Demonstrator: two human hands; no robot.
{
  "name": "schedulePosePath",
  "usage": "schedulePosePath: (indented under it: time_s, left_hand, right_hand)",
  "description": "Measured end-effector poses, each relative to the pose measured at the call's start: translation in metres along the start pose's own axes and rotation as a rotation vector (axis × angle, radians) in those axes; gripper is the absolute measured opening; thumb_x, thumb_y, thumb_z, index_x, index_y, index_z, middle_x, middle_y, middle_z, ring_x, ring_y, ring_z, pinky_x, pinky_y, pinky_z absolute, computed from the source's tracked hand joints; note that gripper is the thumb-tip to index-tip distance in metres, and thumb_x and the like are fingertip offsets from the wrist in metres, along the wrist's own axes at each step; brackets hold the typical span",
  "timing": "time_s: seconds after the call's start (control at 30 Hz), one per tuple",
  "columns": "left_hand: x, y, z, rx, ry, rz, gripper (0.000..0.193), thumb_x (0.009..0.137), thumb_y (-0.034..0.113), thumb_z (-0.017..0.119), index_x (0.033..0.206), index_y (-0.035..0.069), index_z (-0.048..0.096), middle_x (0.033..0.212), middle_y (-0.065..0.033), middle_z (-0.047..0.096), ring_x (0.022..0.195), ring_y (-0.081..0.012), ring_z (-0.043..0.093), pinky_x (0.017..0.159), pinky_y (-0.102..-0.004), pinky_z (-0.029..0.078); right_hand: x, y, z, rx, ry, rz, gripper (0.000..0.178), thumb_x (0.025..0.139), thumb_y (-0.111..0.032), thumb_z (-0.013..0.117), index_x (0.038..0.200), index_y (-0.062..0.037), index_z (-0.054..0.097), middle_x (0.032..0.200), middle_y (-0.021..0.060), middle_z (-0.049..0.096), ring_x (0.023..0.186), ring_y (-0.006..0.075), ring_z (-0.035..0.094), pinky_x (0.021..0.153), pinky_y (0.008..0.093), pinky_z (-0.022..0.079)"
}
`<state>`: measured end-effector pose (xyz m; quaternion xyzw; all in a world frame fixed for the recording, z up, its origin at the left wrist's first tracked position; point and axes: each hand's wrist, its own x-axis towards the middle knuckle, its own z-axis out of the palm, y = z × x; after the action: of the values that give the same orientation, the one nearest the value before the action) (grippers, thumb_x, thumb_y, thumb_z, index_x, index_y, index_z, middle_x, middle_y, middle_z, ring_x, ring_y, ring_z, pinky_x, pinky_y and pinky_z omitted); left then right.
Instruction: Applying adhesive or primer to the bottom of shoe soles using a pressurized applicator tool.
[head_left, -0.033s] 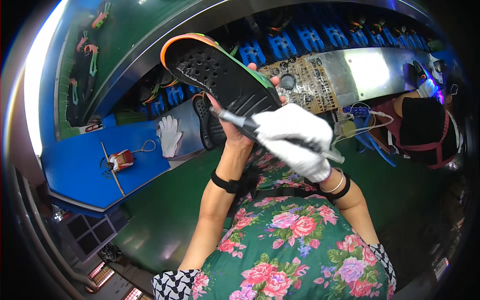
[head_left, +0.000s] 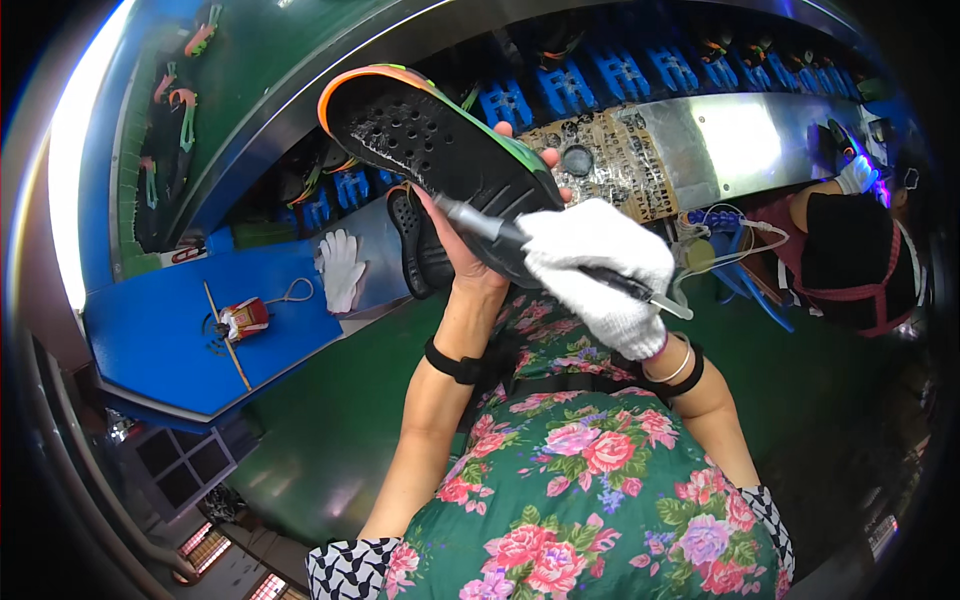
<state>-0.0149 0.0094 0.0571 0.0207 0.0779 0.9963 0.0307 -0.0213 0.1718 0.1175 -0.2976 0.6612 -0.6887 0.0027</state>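
Observation:
My bare left hand (head_left: 458, 245) grips a black shoe sole (head_left: 470, 170) from beneath, fingertips showing past its right edge. The sole is tilted, its wide end toward the upper left. An orange and green rim runs along its edge, and round holes dot the wide end. White scuffs mark the surface. In a white knit glove, my right hand (head_left: 600, 270) is closed on a pen-shaped grinder (head_left: 475, 218) with a grey metal front and black body. Its tip lies by the sole's left edge, near my left thumb; contact is unclear.
Another black sole (head_left: 410, 245) lies on the metal ledge behind. A white glove (head_left: 341, 268) rests by the blue board (head_left: 150, 335), which bears a small red-and-white packet (head_left: 243, 320). Blue racks (head_left: 570, 90) line the back. A co-worker (head_left: 850, 230) sits at the right; a clear hose (head_left: 745, 235) hangs nearby.
My right hand and the grinder have shifted slightly to the right and the tool's angle has changed a little. The sole has moved barely leftward, still in my left hand.

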Motion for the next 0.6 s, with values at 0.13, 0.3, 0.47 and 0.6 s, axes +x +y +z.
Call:
schedulePosePath:
  time_s: [0.13, 0.3, 0.47, 0.6]
  left_hand:
    - [0.003, -0.003, 0.001, 0.003, -0.024, 0.037, 0.106, 0.083, 0.091, 0.045, 0.154, 0.013, 0.037, 0.134, -0.0296, 0.059, 0.109, -0.0453, 0.066, 0.095, -0.0590, 0.056]
    - [0.006, -0.003, 0.012, -0.095, -0.084, 0.098, 0.106, 0.082, 0.089, 0.049, 0.152, 0.011, 0.041, 0.134, -0.0308, 0.058, 0.118, -0.0422, 0.063, 0.097, -0.0580, 0.055]
    - [0.006, 0.003, -0.005, -0.004, -0.079, 0.077, 0.111, 0.080, 0.091, 0.050, 0.150, 0.005, 0.044, 0.137, -0.0309, 0.057, 0.114, -0.0457, 0.064, 0.095, -0.0574, 0.057]
    - [0.006, 0.001, 0.011, -0.167, -0.125, 0.081, 0.113, 0.079, 0.093, 0.048, 0.149, 0.005, 0.045, 0.135, -0.0312, 0.058, 0.111, -0.0482, 0.065, 0.093, -0.0564, 0.057]
  right_hand:
    - [-0.004, -0.001, 0.000, -0.262, -0.122, -0.252, 0.031, 0.081, -0.001, 0.081, 0.111, -0.0062, 0.078, 0.108, 0.0110, 0.078, 0.098, 0.0246, 0.074, 0.086, 0.0383, 0.058]
    - [-0.008, 0.008, -0.007, 0.050, -0.011, -0.019, 0.028, 0.080, -0.001, 0.081, 0.108, -0.0071, 0.079, 0.106, 0.0119, 0.077, 0.092, 0.0299, 0.073, 0.082, 0.0370, 0.058]
    - [-0.012, -0.002, -0.003, -0.189, -0.170, -0.244, 0.024, 0.079, -0.005, 0.082, 0.103, -0.0079, 0.080, 0.104, 0.0107, 0.077, 0.092, 0.0275, 0.073, 0.079, 0.0366, 0.058]
    - [-0.010, 0.005, -0.013, -0.052, -0.055, -0.022, 0.022, 0.077, 0.002, 0.083, 0.097, -0.0048, 0.078, 0.100, 0.0139, 0.078, 0.089, 0.0266, 0.074, 0.080, 0.0352, 0.059]
